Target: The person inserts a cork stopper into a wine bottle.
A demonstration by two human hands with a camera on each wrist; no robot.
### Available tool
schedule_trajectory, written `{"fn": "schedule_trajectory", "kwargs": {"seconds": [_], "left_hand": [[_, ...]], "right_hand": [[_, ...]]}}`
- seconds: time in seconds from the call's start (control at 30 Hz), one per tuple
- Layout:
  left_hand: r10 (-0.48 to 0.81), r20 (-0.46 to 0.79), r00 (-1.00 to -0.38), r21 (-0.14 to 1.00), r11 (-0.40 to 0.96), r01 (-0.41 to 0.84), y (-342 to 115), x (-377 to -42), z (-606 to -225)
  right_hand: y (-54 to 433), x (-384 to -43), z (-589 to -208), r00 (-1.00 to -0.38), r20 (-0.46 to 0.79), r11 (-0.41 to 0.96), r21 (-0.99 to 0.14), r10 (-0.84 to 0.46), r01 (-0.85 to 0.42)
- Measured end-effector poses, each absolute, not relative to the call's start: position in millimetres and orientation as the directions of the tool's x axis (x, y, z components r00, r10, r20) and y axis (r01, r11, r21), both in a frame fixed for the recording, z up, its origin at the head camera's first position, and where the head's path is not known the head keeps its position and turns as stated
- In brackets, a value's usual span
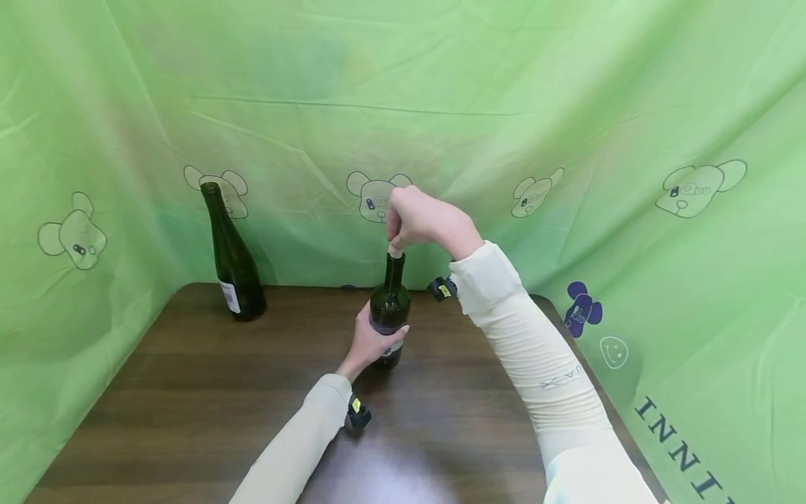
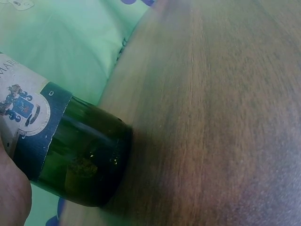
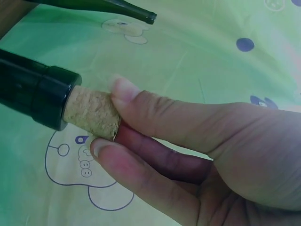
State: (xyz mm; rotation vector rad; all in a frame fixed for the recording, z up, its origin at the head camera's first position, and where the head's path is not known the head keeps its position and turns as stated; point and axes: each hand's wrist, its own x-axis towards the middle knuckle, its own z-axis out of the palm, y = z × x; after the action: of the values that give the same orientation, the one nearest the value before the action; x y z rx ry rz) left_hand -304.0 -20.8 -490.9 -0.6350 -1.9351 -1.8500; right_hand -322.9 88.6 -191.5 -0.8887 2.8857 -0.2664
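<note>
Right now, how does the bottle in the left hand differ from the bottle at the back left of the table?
The held bottle is gripped by the left hand, while the back bottle stands untouched. A cork, pinched by the right hand, tops the held bottle; none shows on the back bottle. The held bottle has rounder shoulders; the back bottle slopes gradually into its neck. Both are dark green and labelled.

A green bottle (image 1: 236, 264) with a white label (image 1: 230, 297) is standing near the far left corner of the counter (image 1: 189, 392); green cloth (image 1: 453, 56) printed with animal faces (image 1: 693, 190) is hanging behind.
</note>
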Motion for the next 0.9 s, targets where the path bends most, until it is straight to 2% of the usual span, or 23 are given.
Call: {"fn": "schedule_trajectory", "kwargs": {"seconds": [0.9], "left_hand": [[0.062,0.610,-0.790,0.791,0.003,0.611,-22.6,-305.2,-491.8]], "right_hand": [[90.7,-321.9,-196.2,-0.836,-0.039,0.817,-0.242,-0.547,-0.523]]}}
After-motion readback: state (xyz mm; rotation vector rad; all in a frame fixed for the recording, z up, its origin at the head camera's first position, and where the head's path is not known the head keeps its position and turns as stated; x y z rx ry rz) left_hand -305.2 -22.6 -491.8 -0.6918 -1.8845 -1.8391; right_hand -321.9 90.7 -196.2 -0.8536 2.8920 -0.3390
